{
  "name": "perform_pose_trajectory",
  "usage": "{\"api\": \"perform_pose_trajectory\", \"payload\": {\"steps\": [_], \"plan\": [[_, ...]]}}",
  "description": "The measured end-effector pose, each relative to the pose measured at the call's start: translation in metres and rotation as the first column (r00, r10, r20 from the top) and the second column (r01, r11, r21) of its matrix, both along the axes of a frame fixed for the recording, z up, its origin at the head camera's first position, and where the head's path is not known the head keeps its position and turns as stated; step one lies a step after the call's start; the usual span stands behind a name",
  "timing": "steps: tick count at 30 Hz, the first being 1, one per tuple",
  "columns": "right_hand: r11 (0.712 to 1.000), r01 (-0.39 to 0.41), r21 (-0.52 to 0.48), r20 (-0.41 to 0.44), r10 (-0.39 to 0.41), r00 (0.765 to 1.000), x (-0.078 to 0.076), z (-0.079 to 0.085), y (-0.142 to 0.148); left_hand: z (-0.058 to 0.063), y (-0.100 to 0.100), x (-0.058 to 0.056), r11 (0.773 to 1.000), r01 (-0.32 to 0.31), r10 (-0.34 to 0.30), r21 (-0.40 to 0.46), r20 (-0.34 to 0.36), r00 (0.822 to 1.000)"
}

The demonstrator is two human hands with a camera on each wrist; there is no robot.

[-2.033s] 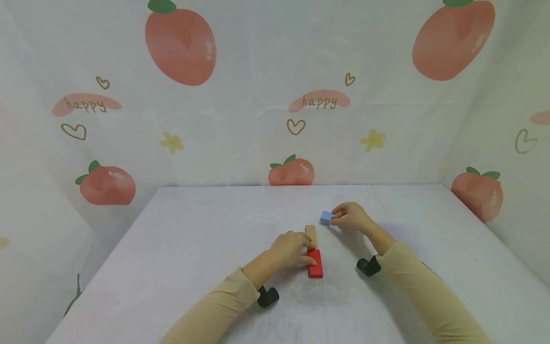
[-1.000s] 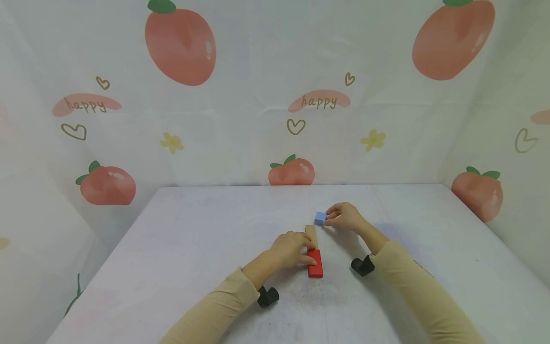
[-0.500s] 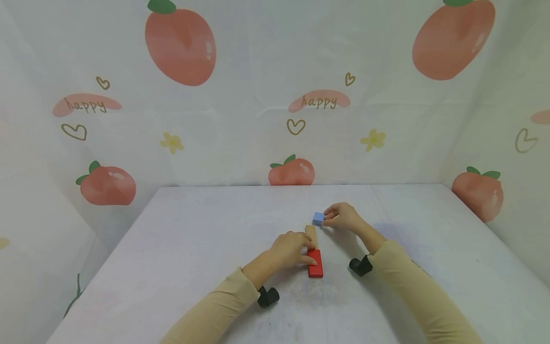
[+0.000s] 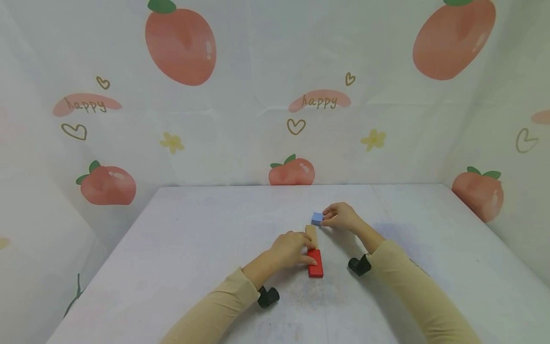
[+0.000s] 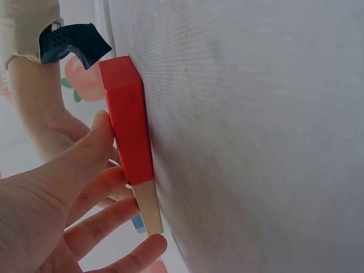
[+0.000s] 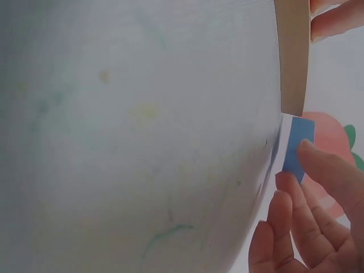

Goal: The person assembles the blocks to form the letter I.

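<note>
A red rectangular block [image 4: 315, 270] lies lengthwise on the white table, with a natural wood block [image 4: 311, 231] end to end beyond it. My left hand [image 4: 288, 249] rests over the two from the left, its thumb on the red block and its fingertips along the wood one. In the left wrist view, the red block [image 5: 128, 119] hides part of the fingers. My right hand [image 4: 343, 217] pinches a small blue block [image 4: 317, 219] between thumb and fingertips, just beyond the wood block's far end. The right wrist view puts the blue block [image 6: 298, 145] close to that end.
The white table [image 4: 215, 229] spreads around the blocks, its back edge meeting a peach-print curtain [image 4: 240, 143]. Black wrist-worn pieces, one at the left wrist [image 4: 268, 297] and one at the right [image 4: 359, 265], hang near the tabletop.
My right hand has moved left with the blue block, bringing it nearly in line with the wood block. My left hand and the two blocks under it have stayed put.
</note>
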State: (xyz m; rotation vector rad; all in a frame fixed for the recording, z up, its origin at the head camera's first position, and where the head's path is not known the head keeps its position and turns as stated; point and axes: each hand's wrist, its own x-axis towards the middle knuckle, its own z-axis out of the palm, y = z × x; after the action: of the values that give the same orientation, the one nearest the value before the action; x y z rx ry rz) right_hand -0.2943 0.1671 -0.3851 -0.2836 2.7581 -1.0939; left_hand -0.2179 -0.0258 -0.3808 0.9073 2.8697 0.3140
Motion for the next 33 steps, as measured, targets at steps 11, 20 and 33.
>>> {"api": "perform_pose_trajectory", "payload": {"steps": [11, 20, 33], "plan": [[1.0, -0.003, 0.007, 0.014, 0.003, 1.0, -0.0016, -0.0011, -0.0021, -0.0008, 0.0001, -0.0003, 1.0, -0.006, 0.006, -0.003, 0.003, 1.0], [1.0, -0.014, 0.001, 0.011, 0.014, 1.0, -0.0028, -0.0029, -0.0018, -0.0002, 0.0001, 0.0006, 1.0, -0.008, 0.008, -0.005, 0.007, 1.0], [1.0, -0.016, 0.004, 0.001, 0.016, 1.0, -0.0035, -0.0033, -0.0038, -0.0013, -0.0007, 0.0, 1.0, 0.005, -0.005, 0.008, -0.007, 1.0]]}}
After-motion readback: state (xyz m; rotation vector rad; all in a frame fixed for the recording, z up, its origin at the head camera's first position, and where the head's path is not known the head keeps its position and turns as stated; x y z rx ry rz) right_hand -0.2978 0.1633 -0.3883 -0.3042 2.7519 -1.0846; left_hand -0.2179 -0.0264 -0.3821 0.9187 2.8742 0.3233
